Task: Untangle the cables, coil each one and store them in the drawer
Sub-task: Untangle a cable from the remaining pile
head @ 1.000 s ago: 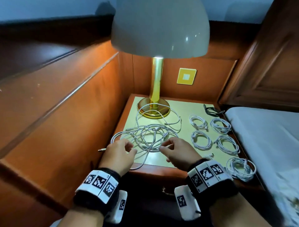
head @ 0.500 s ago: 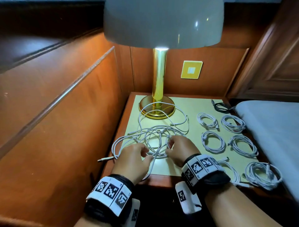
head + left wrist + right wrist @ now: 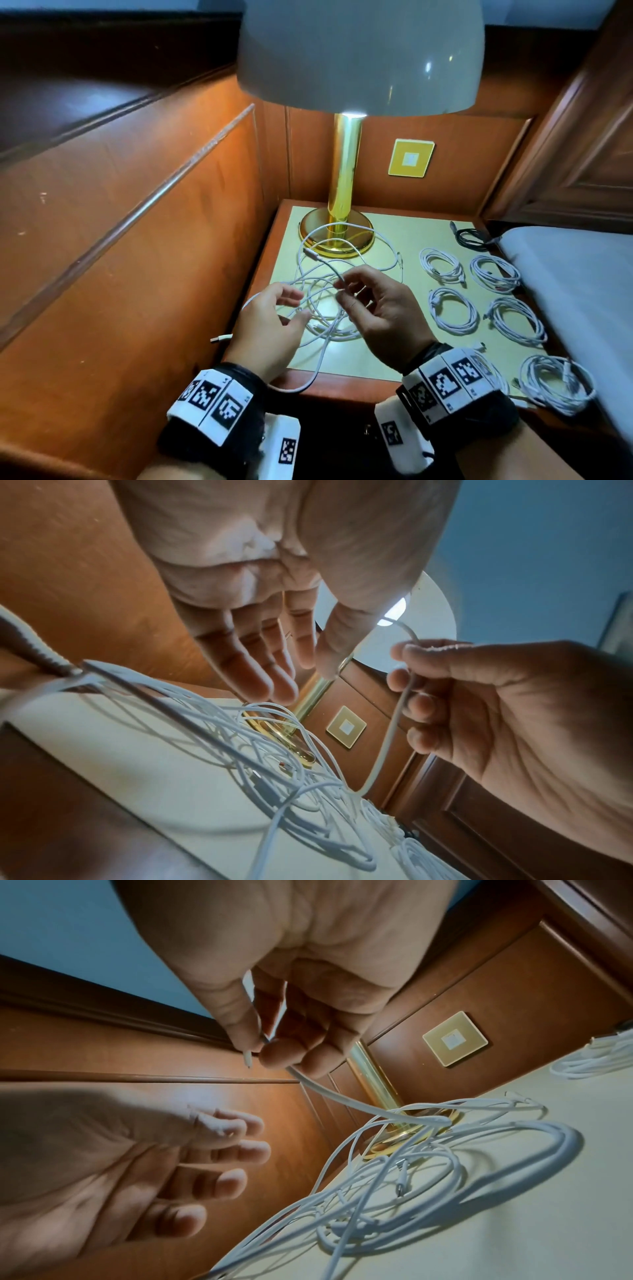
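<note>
The right hand has come up off the worktop and now pinches one cable end between thumb and forefinger, the strand trailing down into the tangle in front of the lamp. The left hand hovers beside it with fingers relaxed and spread, gripping nothing. Half a second ago both hands were pressed low into the loops, so a free end has just been found and lifted, which I judge to be the start of drawing one cable clear for coiling. A second ago the hands rested at the tangle's near edge, nearer the worktop's front. To the right of the lamp lie the finished white coils and a black cable, as before. No drawer is seen open; storing is not yet begun.
</note>
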